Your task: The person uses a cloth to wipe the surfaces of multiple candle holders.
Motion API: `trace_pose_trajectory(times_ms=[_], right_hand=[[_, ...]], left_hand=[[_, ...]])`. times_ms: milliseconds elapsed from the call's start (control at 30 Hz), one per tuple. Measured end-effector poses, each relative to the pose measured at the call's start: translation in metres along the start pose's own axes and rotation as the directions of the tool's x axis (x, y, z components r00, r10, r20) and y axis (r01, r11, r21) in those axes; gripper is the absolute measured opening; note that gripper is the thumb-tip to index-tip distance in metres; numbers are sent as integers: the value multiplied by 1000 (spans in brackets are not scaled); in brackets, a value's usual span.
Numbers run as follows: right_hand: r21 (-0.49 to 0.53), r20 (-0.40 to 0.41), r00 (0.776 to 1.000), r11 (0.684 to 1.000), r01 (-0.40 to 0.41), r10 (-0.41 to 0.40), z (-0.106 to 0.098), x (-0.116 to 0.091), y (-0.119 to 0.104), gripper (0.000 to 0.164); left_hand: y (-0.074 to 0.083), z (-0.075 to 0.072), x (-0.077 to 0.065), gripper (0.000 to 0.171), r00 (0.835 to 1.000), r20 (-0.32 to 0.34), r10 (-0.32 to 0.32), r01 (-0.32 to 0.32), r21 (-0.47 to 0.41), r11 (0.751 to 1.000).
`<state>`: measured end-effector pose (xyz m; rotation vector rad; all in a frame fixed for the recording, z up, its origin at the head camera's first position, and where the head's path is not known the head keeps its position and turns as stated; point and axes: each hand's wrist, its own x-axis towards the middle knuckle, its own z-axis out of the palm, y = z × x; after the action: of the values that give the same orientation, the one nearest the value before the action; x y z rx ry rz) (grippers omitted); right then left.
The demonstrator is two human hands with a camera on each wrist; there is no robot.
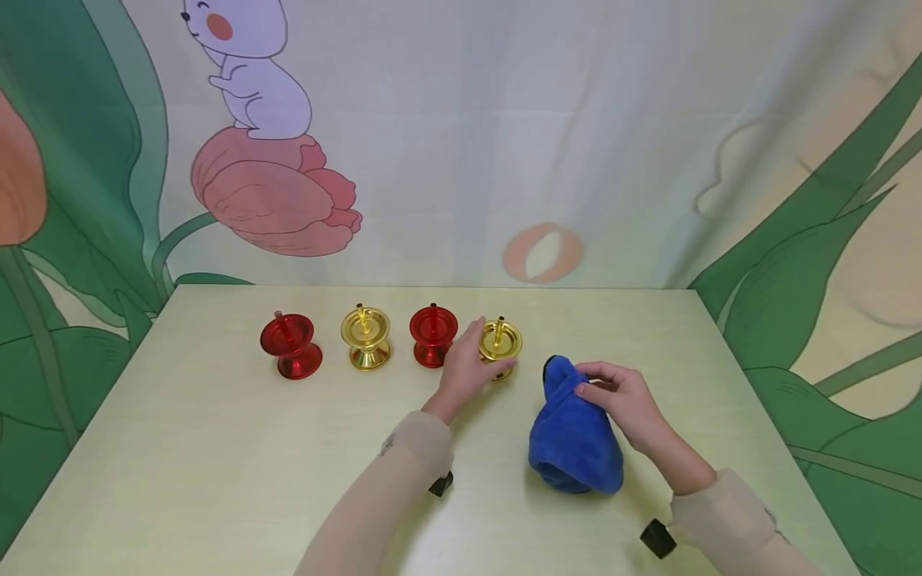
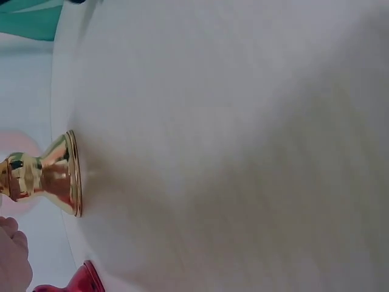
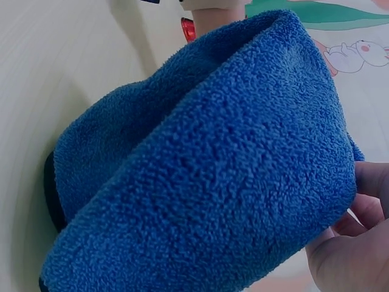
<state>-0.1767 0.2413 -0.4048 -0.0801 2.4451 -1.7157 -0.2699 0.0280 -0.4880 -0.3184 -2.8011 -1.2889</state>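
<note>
Four metal candle holders with a small upright post stand in a row at the back: a red one (image 1: 290, 342), a gold one (image 1: 366, 334), another red one (image 1: 434, 332) and a gold one at the right end (image 1: 500, 340). My left hand (image 1: 467, 368) is at the right-end gold holder, thumb across its front and fingers at its left side. In the left wrist view, its flared base (image 2: 58, 173) rests on the table. My right hand (image 1: 625, 398) pinches the top of a blue towel (image 1: 576, 444), which hangs folded and bunched. The towel covers most of the right wrist view.
The pale tabletop (image 1: 216, 480) extends in front of the row. A printed curtain (image 1: 461, 160) with a white rabbit and flowers hangs behind the table's back edge. Black devices sit under both cuffs.
</note>
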Motion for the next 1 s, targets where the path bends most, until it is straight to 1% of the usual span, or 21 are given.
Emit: trace_pose_trajectory(times_ms=[167, 300, 400, 467, 533, 600, 667, 733, 800, 933, 1000], right_hand=[[22, -12, 1000, 1000, -13, 13, -1, 2, 0, 35], [56, -22, 1000, 998, -4, 5, -3, 5, -1, 36], [83, -28, 1000, 997, 10, -7, -4, 7, -6, 35], [101, -30, 999, 995, 23, -20, -4, 9, -11, 31], [120, -32, 999, 992, 36, -33, -4, 10, -17, 23], [140, -35, 998, 988, 56, -52, -3, 10, -24, 16], [158, -40, 996, 984, 82, -76, -2, 11, -30, 14], [157, -57, 993, 981, 112, -104, 1, 11, -35, 14], [141, -85, 988, 980, 141, -130, 4, 12, -38, 16], [83, -154, 975, 981, 174, -160, 12, 14, -43, 29], [45, -163, 972, 982, 181, -171, 17, 14, -44, 33]], left_hand=[[-1, -7, -16, 83, 999, -14, 50, -49, 29, 998], [-1, -16, -28, 82, 994, -21, 103, -101, 78, 992], [2, -24, -36, 83, 987, 0, 159, -158, 119, 980], [5, -30, -41, 84, 981, 33, 189, -192, 156, 969], [10, -35, -46, 84, 973, 77, 217, -228, 197, 953], [16, -40, -50, 84, 962, 123, 245, -268, 243, 932], [22, -45, -54, 84, 949, 163, 268, -306, 285, 908], [26, -49, -58, 84, 939, 185, 291, -338, 327, 882], [31, -53, -61, 83, 929, 196, 313, -364, 350, 863], [41, -59, -65, 77, 909, 218, 356, -414, 367, 833], [46, -61, -67, 75, 896, 233, 378, -442, 381, 812]])
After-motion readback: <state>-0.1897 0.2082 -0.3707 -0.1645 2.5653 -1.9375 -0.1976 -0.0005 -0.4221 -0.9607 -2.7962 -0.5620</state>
